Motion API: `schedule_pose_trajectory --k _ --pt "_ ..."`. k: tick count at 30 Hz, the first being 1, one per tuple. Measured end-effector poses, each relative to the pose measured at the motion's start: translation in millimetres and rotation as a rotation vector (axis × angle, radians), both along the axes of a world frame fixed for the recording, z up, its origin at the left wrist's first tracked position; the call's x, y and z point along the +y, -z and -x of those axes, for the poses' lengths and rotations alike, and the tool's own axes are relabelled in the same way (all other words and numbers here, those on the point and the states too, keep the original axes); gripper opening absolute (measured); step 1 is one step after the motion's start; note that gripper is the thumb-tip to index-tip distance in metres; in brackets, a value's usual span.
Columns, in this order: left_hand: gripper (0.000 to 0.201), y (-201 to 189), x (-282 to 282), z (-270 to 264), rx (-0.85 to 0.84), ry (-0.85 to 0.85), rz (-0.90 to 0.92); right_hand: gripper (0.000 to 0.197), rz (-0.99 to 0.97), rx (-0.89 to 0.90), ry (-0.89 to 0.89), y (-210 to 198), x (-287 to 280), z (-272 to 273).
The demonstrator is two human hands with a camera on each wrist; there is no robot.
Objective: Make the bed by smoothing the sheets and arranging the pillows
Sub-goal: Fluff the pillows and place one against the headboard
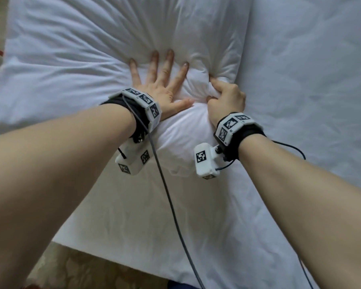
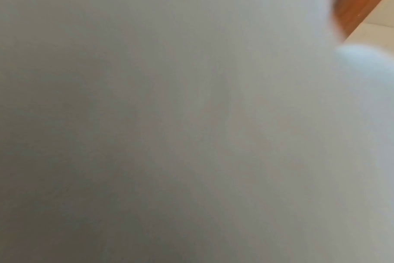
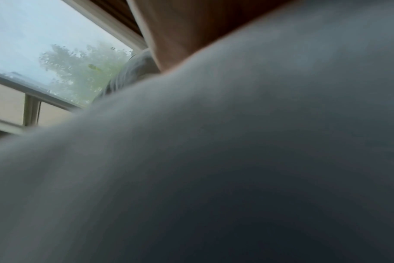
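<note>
near the bed's corner, on the white sheet (image 1: pixel 196 215), lies the pillow (image 1: pixel 92 49), a soft white mound. left hand (image 1: pixel 156 88) lies flat with fingers spread and straight, pressing a hollow, probably to pin the filling. right hand (image 1: pixel 225 99) has its fingers clenched around a bunched fold at the pillow's edge, likely to tug the case taut. both wrist views show only blurred white fabric.
</note>
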State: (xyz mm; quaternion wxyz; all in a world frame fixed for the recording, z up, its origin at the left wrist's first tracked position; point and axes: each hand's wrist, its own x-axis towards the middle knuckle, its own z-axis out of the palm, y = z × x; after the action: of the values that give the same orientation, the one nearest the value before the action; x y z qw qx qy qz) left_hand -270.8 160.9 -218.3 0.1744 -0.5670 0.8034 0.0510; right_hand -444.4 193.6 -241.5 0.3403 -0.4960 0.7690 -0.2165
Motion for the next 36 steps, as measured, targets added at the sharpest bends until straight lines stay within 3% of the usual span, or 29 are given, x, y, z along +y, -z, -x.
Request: schedule_pose_trajectory --k 14,20,25,31,36 --pt "0.092 -33 20 34 -0.047 -0.006 -0.027 0.024 0.129 -0.393 0.305 -21 24 39" --pt "0.093 -62 48 58 -0.029 -0.036 -0.017 0.024 0.135 -0.502 0.286 -49 49 69" --pt "0.091 -69 101 112 0.024 -0.078 -0.028 0.023 0.123 -0.544 0.265 -62 97 124" --pt "0.091 -47 187 166 0.006 -0.064 -0.059 0.026 0.038 -0.56 0.289 -35 181 176" --pt "0.09 -40 205 181 -0.039 -0.073 -0.014 0.03 0.001 -0.576 0.203 -14 196 189"
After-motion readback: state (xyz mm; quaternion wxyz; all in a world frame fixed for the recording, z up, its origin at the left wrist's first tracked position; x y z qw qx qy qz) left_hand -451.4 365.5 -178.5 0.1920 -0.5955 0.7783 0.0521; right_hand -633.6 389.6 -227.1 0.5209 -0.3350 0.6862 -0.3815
